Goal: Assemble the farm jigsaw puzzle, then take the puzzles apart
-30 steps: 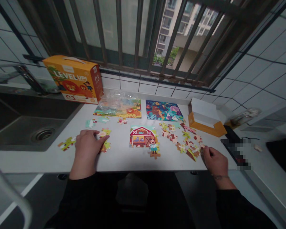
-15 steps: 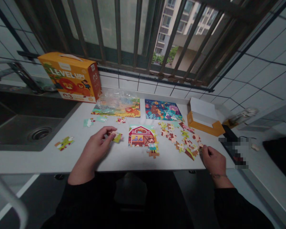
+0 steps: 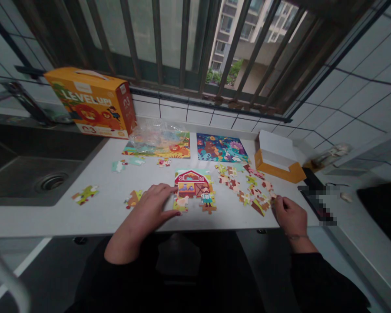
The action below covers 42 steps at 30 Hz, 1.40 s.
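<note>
My left hand point(image 3: 151, 206) rests at the left side of the partly joined barn puzzle point(image 3: 190, 177), thumb and fingers apart. Its fingertips touch the left edge, and the thumb lies by a sheep piece point(image 3: 181, 202) at the lower left corner. A farmer figure point(image 3: 207, 198) shows at the puzzle's right side. Partly behind my left wrist lie orange and green puzzle pieces point(image 3: 132, 198). My right hand point(image 3: 290, 216) is closed at the right edge of a spread of loose puzzle pieces point(image 3: 256, 191), its fingertips pinching a small puzzle piece point(image 3: 273, 199).
An orange puzzle box point(image 3: 91, 104) stands by the sink point(image 3: 52, 182). Behind the work lie a lion picture point(image 3: 179, 145) under clear plastic wrap point(image 3: 150, 134) and a dark blue picture point(image 3: 220, 147). An opened carton point(image 3: 280, 167) sits at right; more pieces point(image 3: 85, 194) lie far left.
My left hand has moved right, to the barn puzzle, and opened. The sheep piece now lies at the puzzle's lower left. The right hand stays at the loose pieces.
</note>
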Available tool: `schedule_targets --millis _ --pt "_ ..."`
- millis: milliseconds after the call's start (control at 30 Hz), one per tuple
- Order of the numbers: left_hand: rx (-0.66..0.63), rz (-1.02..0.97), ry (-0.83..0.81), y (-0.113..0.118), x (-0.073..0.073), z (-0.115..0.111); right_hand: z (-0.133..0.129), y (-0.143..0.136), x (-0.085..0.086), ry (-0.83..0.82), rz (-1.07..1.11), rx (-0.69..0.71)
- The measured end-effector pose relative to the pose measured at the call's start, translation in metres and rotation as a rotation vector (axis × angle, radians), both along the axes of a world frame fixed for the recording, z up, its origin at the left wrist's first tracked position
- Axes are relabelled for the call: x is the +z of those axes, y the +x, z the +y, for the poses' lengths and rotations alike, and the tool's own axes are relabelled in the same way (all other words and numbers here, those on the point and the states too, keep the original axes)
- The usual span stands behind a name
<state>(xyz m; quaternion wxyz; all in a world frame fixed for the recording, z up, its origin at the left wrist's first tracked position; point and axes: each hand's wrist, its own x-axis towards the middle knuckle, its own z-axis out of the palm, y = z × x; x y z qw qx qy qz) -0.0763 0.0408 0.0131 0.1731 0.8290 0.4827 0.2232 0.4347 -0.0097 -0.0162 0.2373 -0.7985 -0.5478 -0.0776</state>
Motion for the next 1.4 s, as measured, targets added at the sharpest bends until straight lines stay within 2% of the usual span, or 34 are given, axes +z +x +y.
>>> schedule_targets --millis 200,567,1000,1400 --pt "0.003 0.074 -0.065 -0.004 -0.002 -0.004 0.0 0.003 -0.004 0.019 -0.005 -0.002" --pt "-0.041 0.113 -0.024 0.007 0.0 -0.008 0.0 0.002 -0.002 0.019 0.009 0.005" --pt "-0.078 0.084 -0.064 0.005 0.006 -0.009 0.001 0.005 -0.005 0.017 -0.013 0.002" --pt "-0.073 0.166 -0.062 0.006 0.007 -0.01 0.0 0.001 -0.001 0.007 -0.009 -0.008"
